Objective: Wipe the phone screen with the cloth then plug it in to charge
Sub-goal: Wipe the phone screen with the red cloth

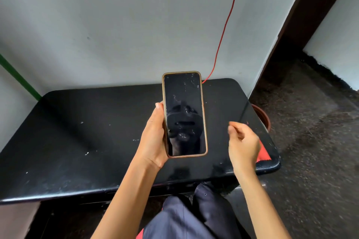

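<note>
My left hand (153, 139) holds a phone (184, 114) upright above the black table (77, 132). The phone has a tan case, and its dark screen shows smudges and specks. To the right of the phone my right hand (242, 141) hovers with curled fingers and holds nothing. A red cloth (263, 152) lies on the table's right edge, partly hidden behind my right hand. A red charging cable (225, 29) hangs down the wall and disappears behind the phone's top right corner; its plug end is hidden.
A grey wall stands directly behind the table. A green bar (19, 77) leans at the left. A brown round pot rim (264, 116) sticks out past the table's right edge. Dark rough floor lies to the right, and my knees are under the front edge.
</note>
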Action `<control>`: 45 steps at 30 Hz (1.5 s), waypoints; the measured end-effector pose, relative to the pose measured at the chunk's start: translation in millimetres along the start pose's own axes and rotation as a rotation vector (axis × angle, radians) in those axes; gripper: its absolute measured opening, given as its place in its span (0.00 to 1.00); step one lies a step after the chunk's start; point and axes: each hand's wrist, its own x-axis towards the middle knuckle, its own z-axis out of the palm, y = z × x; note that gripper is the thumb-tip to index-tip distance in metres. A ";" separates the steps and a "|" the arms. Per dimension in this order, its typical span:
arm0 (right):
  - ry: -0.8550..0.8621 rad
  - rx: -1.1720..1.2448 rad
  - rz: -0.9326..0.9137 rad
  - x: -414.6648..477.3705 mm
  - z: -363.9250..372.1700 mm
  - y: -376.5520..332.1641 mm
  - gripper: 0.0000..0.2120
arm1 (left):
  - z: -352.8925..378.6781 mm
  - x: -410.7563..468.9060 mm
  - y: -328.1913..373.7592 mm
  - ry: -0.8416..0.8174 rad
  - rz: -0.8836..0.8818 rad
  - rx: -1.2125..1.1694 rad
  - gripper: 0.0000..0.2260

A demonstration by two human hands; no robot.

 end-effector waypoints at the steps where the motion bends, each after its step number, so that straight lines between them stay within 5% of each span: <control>1: 0.078 -0.105 0.002 5.9 -4.4 14.7 0.07 | 0.9 -1.2 -1.1 0.000 0.020 0.021 0.24; 9: 0.102 -0.692 -0.019 47.9 -35.6 94.8 0.09 | 14.3 -9.7 -6.4 -0.057 -0.026 0.015 0.16; 17: -0.035 -0.818 0.105 62.5 -41.7 108.8 0.23 | 12.6 -5.5 -11.9 0.104 0.011 0.075 0.21; 20: 0.027 -0.693 0.258 70.2 -38.6 104.3 0.28 | 14.8 -5.2 -12.4 0.094 0.016 0.069 0.24; 25: 0.077 -0.445 0.559 82.6 -38.4 88.5 0.17 | 11.9 -5.9 -14.2 0.081 0.034 0.091 0.20; 31: 0.094 0.077 0.588 67.3 -28.2 51.9 0.04 | 11.6 -15.2 -8.4 0.099 0.052 0.095 0.23; 33: 0.072 0.247 0.521 56.1 -23.3 27.3 0.11 | 11.9 -20.3 -6.6 0.090 0.054 0.116 0.23; 38: 0.109 0.380 0.029 14.6 -15.7 -60.2 0.03 | 10.3 -32.6 -1.6 0.093 0.033 0.143 0.23; 41: 0.106 0.254 -0.369 -17.0 -20.6 -106.1 0.01 | 14.9 -42.4 -0.8 0.078 0.027 0.098 0.22; 45: -0.063 -0.287 -1.011 -60.1 -26.5 -124.4 0.05 | 14.3 -48.0 -4.5 0.104 0.089 0.116 0.19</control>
